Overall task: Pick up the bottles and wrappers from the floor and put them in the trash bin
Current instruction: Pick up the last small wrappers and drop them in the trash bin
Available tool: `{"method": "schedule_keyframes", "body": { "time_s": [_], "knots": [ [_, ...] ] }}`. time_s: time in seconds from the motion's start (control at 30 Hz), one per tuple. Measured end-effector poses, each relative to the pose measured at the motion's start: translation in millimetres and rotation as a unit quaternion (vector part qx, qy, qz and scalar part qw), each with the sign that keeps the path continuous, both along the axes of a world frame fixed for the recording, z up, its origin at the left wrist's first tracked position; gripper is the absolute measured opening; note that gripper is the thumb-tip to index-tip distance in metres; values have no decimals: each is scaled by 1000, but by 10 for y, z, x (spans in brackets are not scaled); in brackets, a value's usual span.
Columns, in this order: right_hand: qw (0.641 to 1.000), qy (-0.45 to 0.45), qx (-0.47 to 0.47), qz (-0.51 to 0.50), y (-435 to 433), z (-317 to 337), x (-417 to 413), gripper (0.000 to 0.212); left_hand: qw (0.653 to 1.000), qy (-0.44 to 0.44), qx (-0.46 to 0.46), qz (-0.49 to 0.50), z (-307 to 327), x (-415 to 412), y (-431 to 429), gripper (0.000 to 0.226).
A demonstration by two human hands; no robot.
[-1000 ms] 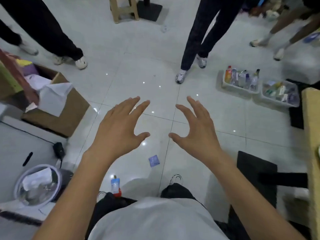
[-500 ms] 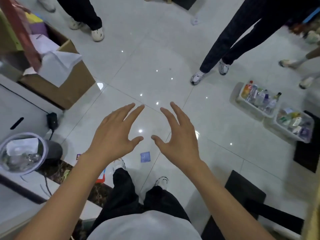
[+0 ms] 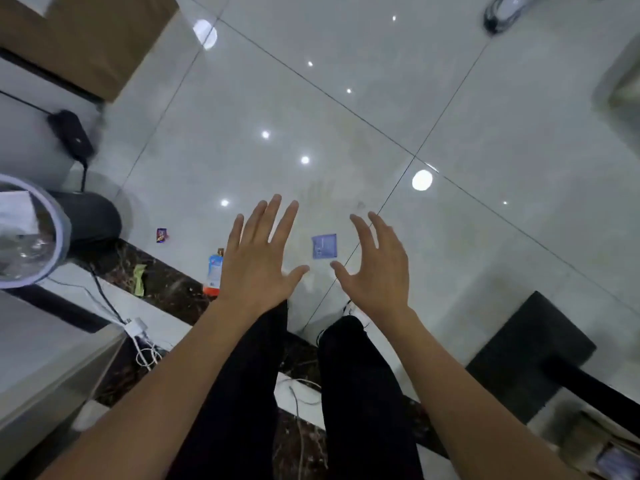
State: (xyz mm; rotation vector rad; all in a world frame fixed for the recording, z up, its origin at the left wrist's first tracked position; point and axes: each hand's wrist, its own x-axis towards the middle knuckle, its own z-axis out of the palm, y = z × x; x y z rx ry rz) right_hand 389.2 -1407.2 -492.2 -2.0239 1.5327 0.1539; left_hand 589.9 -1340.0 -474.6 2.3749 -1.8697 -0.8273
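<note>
Wrapper [image 3: 324, 246] on open tile [image 3: 346, 140], bin [image 3: 63, 227] leftward

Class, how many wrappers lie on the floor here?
3: blue wrapper between the left hand and right hand; purple wrapper beside the trash bin; green wrapper on the dark strip. More may be hidden.
</note>
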Motion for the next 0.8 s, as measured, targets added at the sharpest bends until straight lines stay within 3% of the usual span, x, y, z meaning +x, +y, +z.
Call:
{"method": "schedule_keyframes", "body": {
  "time_s": [0.27, 0.43, 0.6, 0.73, 0.8],
  "knots": [
    [995, 30, 97, -11, 345, -2868, 36, 83, 999, 21, 47, -7, -2356, -139, 197, 115],
    [988, 98, 116, 28, 568, -4349, -39, 86, 996, 33, 57, -52, -3341, -108, 403, 119],
    [989, 120, 86, 27, 579, -4993, -62, 78, 996, 52, 69, -33, -3769, 24, 535, 120],
    [988, 77, 114, 72, 731, -5102, -129, 30, 995, 51, 81, -32, -3833, 57, 605, 122],
    [988, 77, 109, 79, 726, -5051, -141, 19, 996, 44, 79, -27, -3751, 27, 604, 123]
  ]
}}
